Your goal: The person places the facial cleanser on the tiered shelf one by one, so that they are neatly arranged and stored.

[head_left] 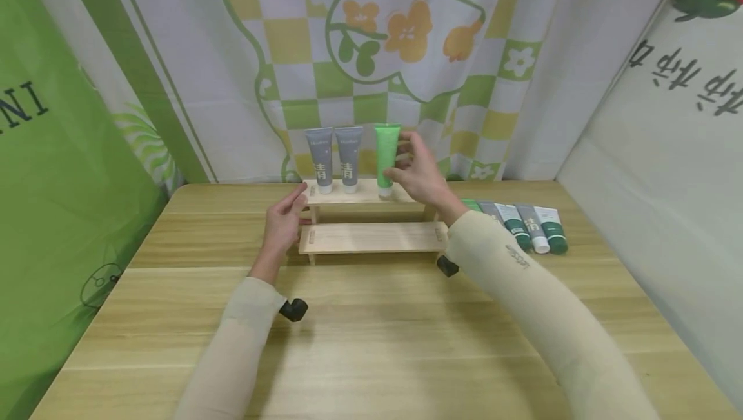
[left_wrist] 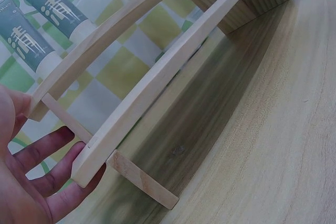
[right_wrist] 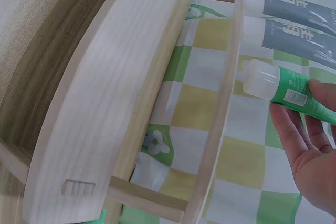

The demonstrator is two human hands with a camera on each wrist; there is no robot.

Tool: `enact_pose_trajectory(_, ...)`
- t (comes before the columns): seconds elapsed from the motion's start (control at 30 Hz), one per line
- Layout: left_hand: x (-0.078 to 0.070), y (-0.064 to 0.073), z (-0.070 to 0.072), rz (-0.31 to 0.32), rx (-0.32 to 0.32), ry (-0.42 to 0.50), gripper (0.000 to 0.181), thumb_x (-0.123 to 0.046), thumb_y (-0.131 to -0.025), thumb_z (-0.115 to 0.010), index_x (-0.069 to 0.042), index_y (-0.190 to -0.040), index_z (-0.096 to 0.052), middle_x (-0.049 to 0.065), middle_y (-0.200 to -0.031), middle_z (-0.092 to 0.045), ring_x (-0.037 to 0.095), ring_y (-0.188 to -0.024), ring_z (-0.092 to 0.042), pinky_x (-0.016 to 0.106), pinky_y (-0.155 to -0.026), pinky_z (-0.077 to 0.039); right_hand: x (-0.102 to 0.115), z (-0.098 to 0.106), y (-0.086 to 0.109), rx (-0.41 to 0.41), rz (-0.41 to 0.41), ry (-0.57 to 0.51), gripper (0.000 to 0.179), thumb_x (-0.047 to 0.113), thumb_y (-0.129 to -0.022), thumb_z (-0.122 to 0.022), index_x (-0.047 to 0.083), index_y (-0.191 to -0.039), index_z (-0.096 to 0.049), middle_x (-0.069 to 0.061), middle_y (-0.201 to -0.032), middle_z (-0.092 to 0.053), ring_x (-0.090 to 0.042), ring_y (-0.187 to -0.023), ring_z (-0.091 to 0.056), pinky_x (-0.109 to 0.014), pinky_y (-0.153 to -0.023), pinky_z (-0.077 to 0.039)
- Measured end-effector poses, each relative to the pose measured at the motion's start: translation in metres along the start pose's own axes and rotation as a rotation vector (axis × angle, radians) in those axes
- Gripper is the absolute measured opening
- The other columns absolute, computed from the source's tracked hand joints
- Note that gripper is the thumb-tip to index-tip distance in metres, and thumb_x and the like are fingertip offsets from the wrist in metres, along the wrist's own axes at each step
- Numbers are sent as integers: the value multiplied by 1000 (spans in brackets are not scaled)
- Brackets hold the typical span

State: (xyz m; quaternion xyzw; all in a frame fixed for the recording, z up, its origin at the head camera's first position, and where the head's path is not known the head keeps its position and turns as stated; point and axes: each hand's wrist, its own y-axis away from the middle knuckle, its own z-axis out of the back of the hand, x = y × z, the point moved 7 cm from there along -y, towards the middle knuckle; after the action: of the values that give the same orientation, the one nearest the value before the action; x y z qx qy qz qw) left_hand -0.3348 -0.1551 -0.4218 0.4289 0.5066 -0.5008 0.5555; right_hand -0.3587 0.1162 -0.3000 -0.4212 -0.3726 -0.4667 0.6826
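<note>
My right hand pinches an upright green squeeze tube, white cap down, at the top tier of a two-tier wooden rack. In the right wrist view the thumb and fingers lie on either side of the green tube; its cap is at the shelf edge, and I cannot tell whether it touches. Two grey tubes with white caps stand on the same tier, left of it. My left hand touches the rack's left end. The left wrist view shows its fingers fairly straight against the shelf ends.
Several green, grey and white tubes lie in a row on the wooden table, right of the rack and partly behind the right sleeve. A patterned curtain hangs behind the table. Fabric walls flank both sides.
</note>
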Motion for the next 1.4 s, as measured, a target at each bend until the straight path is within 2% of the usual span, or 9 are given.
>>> enact_pose_trajectory(0.3,-2,2,-1,-1,7,9,40,-42,-104,-55,-36,-143,-56,6,-150,-51,13,-55,-52,17,-39,-33,-6,-7,-8,-52,1,27,71,-10,-87,-71,7,-147,-36,-16,-129,-56,-34,-112,-61,-42,-96,-52)
enact_pose_trajectory(0.47,-1,1,-1,-3,6,3,40,-43,-104,-55,-36,-143,-56,7,-149,-51,14,-66,-63,17,-39,-34,-8,-10,-11,-52,0,16,71,-11,-88,-70,8,-147,-36,-15,-130,-55,-34,-113,-60,-42,-96,-52)
enact_pose_trajectory(0.57,0,1,-1,-6,12,-1,41,-44,-104,-54,-36,-144,-55,8,-149,-51,22,-78,-68,17,-39,-34,-9,-11,-11,-58,-3,11,71,-12,-87,-70,8,-147,-36,-15,-130,-55,-34,-113,-61,-41,-95,-53)
enact_pose_trajectory(0.7,1,1,-1,-13,8,-3,43,-45,-103,-54,-34,-145,-55,10,-146,-54,28,-80,-67,17,-39,-36,-9,-12,-11,-65,6,15,71,-12,-87,-70,9,-147,-37,-15,-130,-55,-34,-113,-61,-41,-95,-53)
enact_pose_trajectory(0.93,0,0,-1,-38,8,13,43,-43,-103,-55,-30,-144,-56,16,-134,-61,40,-94,-68,22,-44,-47,-10,-15,-10,-70,33,9,69,-12,-88,-68,10,-146,-37,-18,-130,-54,-35,-113,-60,-41,-96,-52)
enact_pose_trajectory(1.2,1,0,-2,-6,13,28,42,-43,-103,-55,-33,-144,-55,16,-135,-60,46,-101,-65,18,-40,-40,-9,-19,-9,-73,68,4,70,-13,-87,-69,9,-146,-37,-17,-127,-56,-34,-111,-61,-40,-95,-53)
enact_pose_trajectory(1.3,-2,2,-2,5,17,49,41,-38,-105,-54,-29,-146,-54,19,-136,-59,49,-103,-63,17,-39,-39,-10,-19,-8,-76,71,5,69,-12,-88,-68,10,-145,-37,-16,-125,-56,-33,-110,-62,-39,-95,-53)
enact_pose_trajectory(1.4,-13,9,-3,24,22,47,41,-30,-107,-51,-22,-148,-52,22,-137,-57,52,-105,-61,17,-40,-39,-11,-19,-8,-78,64,4,69,-12,-88,-68,11,-146,-37,-16,-125,-56,-33,-110,-62,-40,-95,-53)
